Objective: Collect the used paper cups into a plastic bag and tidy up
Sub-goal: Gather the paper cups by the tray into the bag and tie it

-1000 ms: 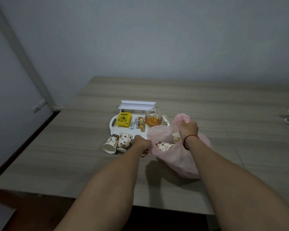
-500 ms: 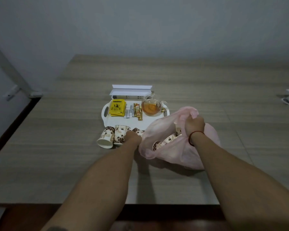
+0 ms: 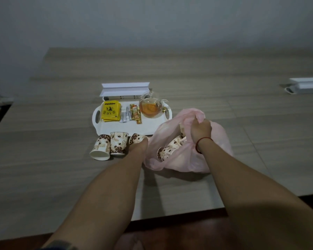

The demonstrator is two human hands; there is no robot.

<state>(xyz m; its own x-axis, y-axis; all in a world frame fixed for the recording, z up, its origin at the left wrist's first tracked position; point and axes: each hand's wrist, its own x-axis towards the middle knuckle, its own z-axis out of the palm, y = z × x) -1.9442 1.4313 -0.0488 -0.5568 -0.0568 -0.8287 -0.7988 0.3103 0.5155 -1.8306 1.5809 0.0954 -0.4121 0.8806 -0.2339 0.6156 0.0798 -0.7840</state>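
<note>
The right hand (image 3: 201, 131) pinches the rim of the pink bag (image 3: 221, 141), its mouth open. The left hand (image 3: 140, 143) touches a cup (image 3: 134, 138) beside it, fingers hidden. Two more cups (image 3: 117, 145) sit by the edge of the tray (image 3: 148, 124).

There is only one view, from a wide-angle camera worn on the person's head. It faces forward and tilts steeply down across the near edge of the worktop (image 3: 43, 177). Both forearms rise from the bottom edge and meet mid-frame at the left hand (image 3: 139, 142) and right hand (image 3: 201, 131), within arm's reach of the lens. The pink plastic bag (image 3: 220, 141) lies just right of centre, and the white tray (image 3: 116, 129) just beyond the hands. The grey wall (image 3: 152, 24) fills the upper band, past the worktop's far edge.
</note>
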